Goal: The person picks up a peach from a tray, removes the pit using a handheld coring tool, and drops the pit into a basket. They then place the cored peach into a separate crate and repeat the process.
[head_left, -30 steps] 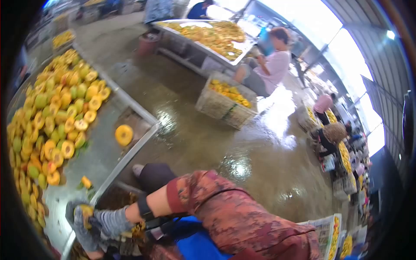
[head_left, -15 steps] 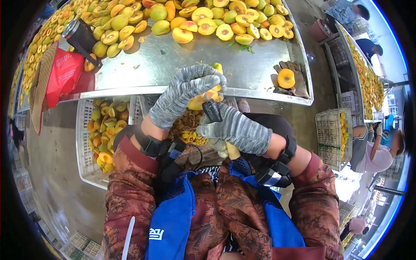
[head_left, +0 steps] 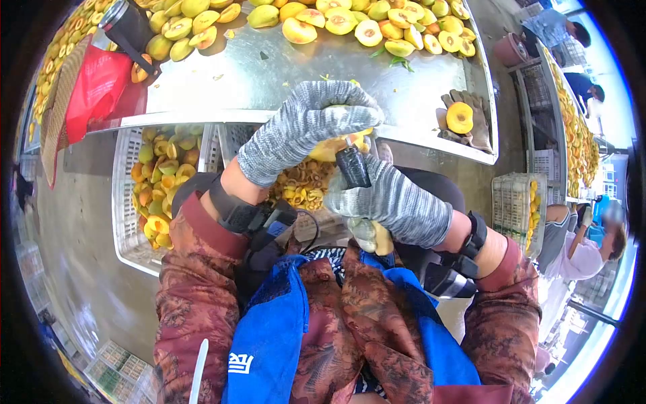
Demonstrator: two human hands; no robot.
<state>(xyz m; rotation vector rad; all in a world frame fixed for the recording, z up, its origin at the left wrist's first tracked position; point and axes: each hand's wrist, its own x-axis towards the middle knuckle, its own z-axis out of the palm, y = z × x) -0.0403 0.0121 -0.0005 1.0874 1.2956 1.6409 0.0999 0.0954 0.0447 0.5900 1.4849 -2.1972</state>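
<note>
Left hand, grey knit glove, curls shut over a yellow peach, held just below the near edge of the steel bench; right hand, gloved, fists tight round a black-handled knife, handle's long axis upright, tip into the peach; blade hidden; white writing on the blue apron, unreadable; 1 halved peach on spare gloves at the bench's right corner.

a peach is gripped in the gloved left hand; a black-handled knife is held against it by the right hand, below the steel surface.
</note>
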